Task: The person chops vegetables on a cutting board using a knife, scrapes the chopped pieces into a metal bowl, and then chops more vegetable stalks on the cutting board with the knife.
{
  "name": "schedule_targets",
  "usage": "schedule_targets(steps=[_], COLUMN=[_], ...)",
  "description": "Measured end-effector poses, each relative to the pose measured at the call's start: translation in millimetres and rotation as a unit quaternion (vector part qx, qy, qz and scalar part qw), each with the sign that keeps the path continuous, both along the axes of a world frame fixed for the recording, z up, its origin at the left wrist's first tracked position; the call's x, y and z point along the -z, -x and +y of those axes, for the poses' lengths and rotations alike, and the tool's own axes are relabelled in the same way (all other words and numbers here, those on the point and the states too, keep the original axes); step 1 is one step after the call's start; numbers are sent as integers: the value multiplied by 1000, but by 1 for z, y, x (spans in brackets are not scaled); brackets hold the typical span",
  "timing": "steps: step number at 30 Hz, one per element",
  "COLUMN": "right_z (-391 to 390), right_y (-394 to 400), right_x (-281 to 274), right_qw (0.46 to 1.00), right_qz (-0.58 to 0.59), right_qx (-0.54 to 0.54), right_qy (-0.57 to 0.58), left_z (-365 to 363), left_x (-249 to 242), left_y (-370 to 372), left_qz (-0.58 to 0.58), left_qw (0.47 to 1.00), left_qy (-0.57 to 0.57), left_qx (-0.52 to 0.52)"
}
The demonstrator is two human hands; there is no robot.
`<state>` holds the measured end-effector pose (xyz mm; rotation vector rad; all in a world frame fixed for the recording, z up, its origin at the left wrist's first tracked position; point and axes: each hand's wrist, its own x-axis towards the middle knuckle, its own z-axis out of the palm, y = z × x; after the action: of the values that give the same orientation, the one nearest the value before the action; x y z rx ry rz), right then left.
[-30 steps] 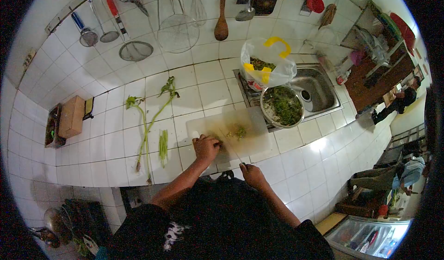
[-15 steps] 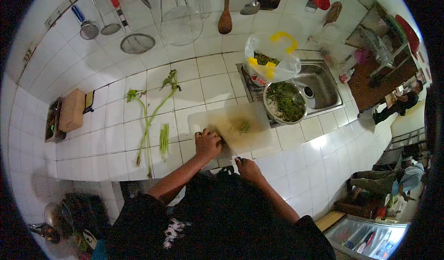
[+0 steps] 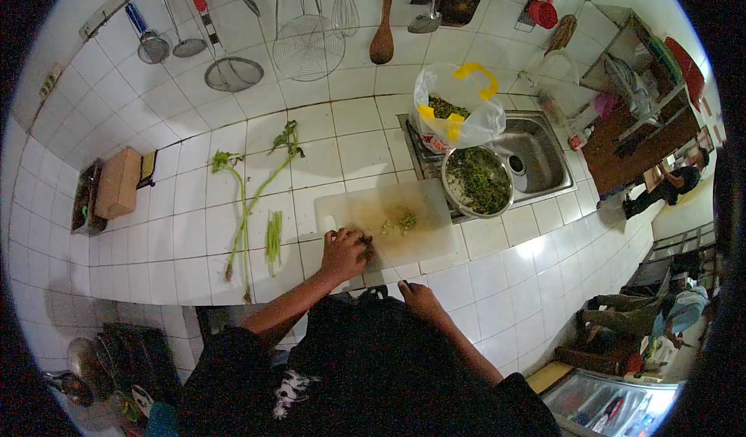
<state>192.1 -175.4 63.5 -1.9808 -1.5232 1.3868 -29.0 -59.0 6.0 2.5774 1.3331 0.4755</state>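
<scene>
On the tiled counter lies a pale cutting board (image 3: 427, 246) with a small pile of chopped green pieces (image 3: 406, 220) on it. My left hand (image 3: 346, 253) rests on the board's left part, fingers curled; what they press or hold is too dark and small to make out. My right hand (image 3: 420, 298) is closed round the handle of a knife (image 3: 391, 265), whose thin blade points up and left beside my left fingers. Left of the board lie cut green stalks (image 3: 273, 238) and two long leafy stems (image 3: 245, 204).
A metal bowl of chopped greens (image 3: 479, 180) stands right of the board, before a plastic bag (image 3: 458, 106) and a sink (image 3: 536, 157). A brown block (image 3: 119, 183) stands far left. Utensils hang on the wall. Two people are at the right.
The view has shifted slightly. The knife blade has moved closer to my left fingers, and small pale pieces now show beside the chopped pile.
</scene>
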Motion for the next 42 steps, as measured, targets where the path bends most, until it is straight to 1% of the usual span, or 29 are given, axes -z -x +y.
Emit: schedule_targets(steps=[2, 3, 5, 6, 8, 9, 11, 12, 14, 16, 17, 19, 20, 21, 22, 23, 25, 26, 28, 29, 31, 32, 34, 35, 37, 38, 39, 41, 42], right_z=[-3, -3, 0, 3, 7, 11, 26, 28, 24, 16, 11, 5, 2, 2, 2, 3, 1, 0, -1, -2, -3, -1, 2, 4, 10, 12, 13, 18, 19], right_y=[-3, -2, 1, 2, 4, 5, 5, 5, -1, -8, -13, -17, -19, -20, -22, -23, -23, -24, -24, -23, -19, -16, -7, -3, 3, 3, 0, -10, -15], right_x=[14, 8, -10, -7, 7, 19, 36, 12, 14, 18, 20, 16, 15, 12, 10, 11, 14, 15, 13, 16, 26, 30, 31, 30, 22, 22, 23, 22, 16], right_qw=[999, 999, 1000, 1000, 997, 998, 996, 989, 992, 993, 994, 995, 997, 998, 998, 998, 999, 999, 999, 999, 999, 998, 999, 999, 999, 999, 999, 999, 998], right_qz=[-33, -33, 22, 24, -4, -3, -49, -71, -76, -79, -87, -90, -75, -60, -60, -57, 7, 10, 2, 6, -6, -3, -35, -30, -42, -39, -40, -44, -51], right_qx=[-8, -8, -8, -7, -48, -43, -60, -106, -86, -73, -51, -25, -7, 11, 11, 15, 40, 44, 37, 44, 45, 54, 14, 21, -1, 4, 8, 17, 44], right_qy=[30, 31, 10, 10, -53, -50, -47, -73, -58, -44, -39, -30, -31, -33, -12, -15, -14, -16, -3, -5, -13, -16, 10, 7, 11, 7, 16, 20, 12], left_z=[1, 0, 1, 2, 1, 1, 3, 5, 8, 10, 15, 20, 22, 28, 33, 37, 43, 44, 48, 47, 37, 32, 20, 16, 11, 9, 8, 10, 13], left_x=[6, 7, 10, 10, 11, 7, 4, 4, 2, 0, -1, -6, -8, -7, -6, -5, 1, 4, 5, 5, 9, 9, 11, 13, 15, 16, 14, 9, 5], left_y=[4, 5, 6, 6, 7, 6, 3, 2, 3, 1, -3, -14, -19, -25, -31, -37, -45, -47, -50, -49, -44, -40, -30, -26, -19, -16, -15, -15, -12], left_qz=[-8, -12, -13, -6, 3, 4, 5, 11, 22, -13, -11, 5, 9, -9, -28, -26, -27, -24, -1, 3, -63, -60, -18, -15, -41, -16, -14, -29, -48], left_qw=[1000, 1000, 999, 1000, 999, 1000, 999, 999, 998, 1000, 1000, 995, 995, 993, 989, 990, 984, 985, 977, 979, 980, 982, 982, 984, 983, 984, 985, 984, 988], left_qy=[6, 14, 21, 19, 20, -3, -30, -30, -37, 3, 0, 69, 69, 75, 79, 75, 73, 71, 99, 96, 36, 33, 23, 19, 8, -5, -10, 13, 12], left_qx=[17, 18, 20, 22, 28, 31, 40, 39, 39, 14, 14, -75, -71, -95, -119, -115, -159, -156, -186, -180, -183, -175, -186, -179, -180, -176, -171, -173, -149])
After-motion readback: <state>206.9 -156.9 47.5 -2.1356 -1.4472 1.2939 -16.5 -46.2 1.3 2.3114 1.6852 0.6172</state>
